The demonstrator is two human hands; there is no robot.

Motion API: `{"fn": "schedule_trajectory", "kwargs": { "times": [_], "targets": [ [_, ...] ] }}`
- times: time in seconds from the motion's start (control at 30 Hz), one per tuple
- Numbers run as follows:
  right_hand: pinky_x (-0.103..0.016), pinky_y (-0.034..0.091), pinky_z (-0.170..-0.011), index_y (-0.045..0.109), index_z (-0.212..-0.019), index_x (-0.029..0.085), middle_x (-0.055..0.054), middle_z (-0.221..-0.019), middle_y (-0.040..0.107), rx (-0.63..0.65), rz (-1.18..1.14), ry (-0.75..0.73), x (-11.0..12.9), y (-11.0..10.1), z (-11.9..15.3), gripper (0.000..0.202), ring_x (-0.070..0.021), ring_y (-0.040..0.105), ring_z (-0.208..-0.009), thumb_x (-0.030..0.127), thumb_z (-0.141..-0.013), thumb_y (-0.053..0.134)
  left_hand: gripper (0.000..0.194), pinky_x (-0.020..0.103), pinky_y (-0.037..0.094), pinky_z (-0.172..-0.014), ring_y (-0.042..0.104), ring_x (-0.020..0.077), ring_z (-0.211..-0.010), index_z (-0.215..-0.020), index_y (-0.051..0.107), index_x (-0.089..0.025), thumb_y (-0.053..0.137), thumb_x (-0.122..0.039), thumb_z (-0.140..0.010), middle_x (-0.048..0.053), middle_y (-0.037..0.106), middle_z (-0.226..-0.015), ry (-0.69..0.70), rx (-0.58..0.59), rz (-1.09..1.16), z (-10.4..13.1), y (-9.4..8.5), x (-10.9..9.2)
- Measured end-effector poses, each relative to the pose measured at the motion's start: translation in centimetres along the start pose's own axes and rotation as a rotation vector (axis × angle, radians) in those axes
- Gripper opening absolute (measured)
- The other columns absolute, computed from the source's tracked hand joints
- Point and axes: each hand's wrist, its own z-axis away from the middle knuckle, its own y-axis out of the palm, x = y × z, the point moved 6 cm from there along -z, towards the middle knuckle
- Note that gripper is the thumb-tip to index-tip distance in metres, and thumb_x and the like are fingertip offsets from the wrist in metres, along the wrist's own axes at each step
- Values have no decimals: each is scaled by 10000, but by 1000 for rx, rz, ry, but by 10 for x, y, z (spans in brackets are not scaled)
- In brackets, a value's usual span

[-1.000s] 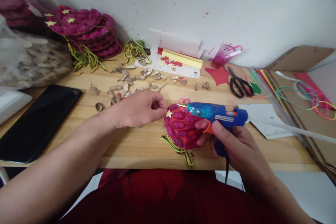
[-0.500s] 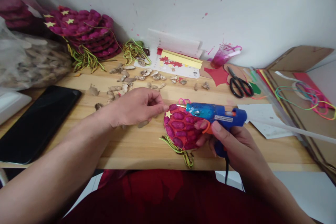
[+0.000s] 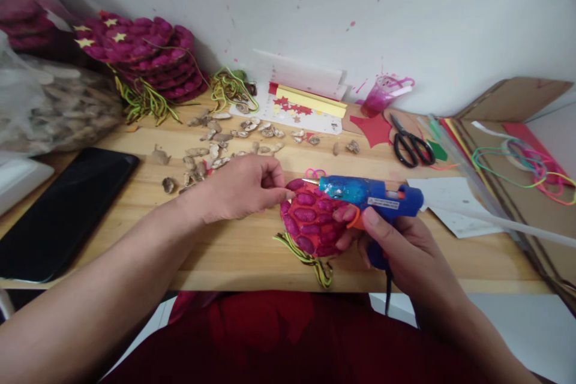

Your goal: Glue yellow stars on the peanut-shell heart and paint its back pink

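Note:
My right hand [image 3: 396, 246] is wrapped round a blue hot glue gun [image 3: 373, 195] with an orange trigger, its nozzle pointing left. Beneath the nozzle lies a round craft piece [image 3: 310, 222] covered in magenta-painted peanut shells, with yellow-green and brown yarn [image 3: 310, 258] trailing from its near side. My left hand [image 3: 245, 186] has thumb and forefinger pinched at the piece's upper left edge, on a small pale yellow star [image 3: 291, 195] that the fingertips mostly cover. The nozzle tip sits just right of those fingertips, apart from them.
Peanut shells [image 3: 216, 132] are scattered behind my left hand. A black phone [image 3: 67, 210] and a bag of peanut shells [image 3: 58, 102] lie left, near stacked magenta pieces [image 3: 153, 60]. Scissors [image 3: 407, 141], a pink-stained cup [image 3: 382, 96] and cardboard [image 3: 504, 150] stand right.
My left hand has shifted slightly right and down, and its fingertips now cover the yellow star that showed below them. The glue gun has stayed in place.

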Motion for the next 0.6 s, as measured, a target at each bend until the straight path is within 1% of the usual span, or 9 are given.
{"fn": "schedule_trajectory", "kwargs": {
  "times": [0.17,0.27,0.4,0.6],
  "targets": [
    [-243,397,-428,799,-882,210,-65,-645,752,-4,6,12,4,1,0,445,-141,574,-459,649,-873,729,190,228,346,-530,498,106,-520,-728,592,-210,710,-348,-785,-45,602,-573,-6,-9,-14,0,1,1],
    [-237,391,-422,804,-919,202,-79,-666,773,-8,7,22,4,1,0,461,-139,579,-457,654,-872,728,188,229,342,-524,504,107,-524,-731,593,-210,710,-347,-786,-40,606,-585,1,-17,0,0,1,3],
    [-223,412,-438,806,-939,203,-85,-689,788,-8,22,32,0,1,0,477,-134,583,-483,668,-876,720,209,225,341,-514,507,107,-528,-726,588,-207,709,-362,-795,-34,603,-597,5,-24,23,-1,2,5],
    [-226,407,-436,803,-941,212,-82,-711,793,-4,20,26,-2,-1,0,464,-130,564,-484,664,-884,717,222,213,353,-496,523,104,-521,-743,574,-209,724,-362,-799,-32,606,-610,-15,10,72,-2,4,7]
  ]
}}
